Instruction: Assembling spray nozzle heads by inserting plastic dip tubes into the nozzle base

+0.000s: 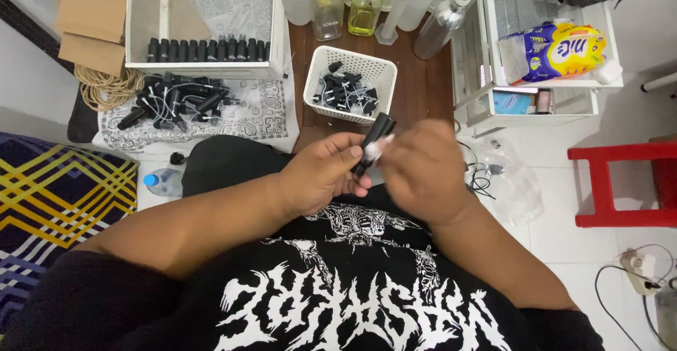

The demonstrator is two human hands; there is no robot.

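My left hand (321, 175) grips a small black spray bottle (376, 137) held in front of my chest, tilted up to the right. My right hand (423, 171) is closed around the bottle's white neck part, blurred by motion. Just beyond my hands stands a white slotted basket (381, 69) holding several black sprayer caps with thin tubes. On a patterned white cloth (271, 115) to the left lies a pile of black sprayer parts (176, 101). A white box (276, 34) behind the pile holds a row of upright black bottles (204, 49).
Clear glass bottles of yellowish liquid (367, 2) and white plastic bottles stand at the back. A white wire shelf (536, 76) with a colourful packet is at the right, a red stool (620, 185) beyond it. A small water bottle (162, 182), coiled rope and cardboard lie left.
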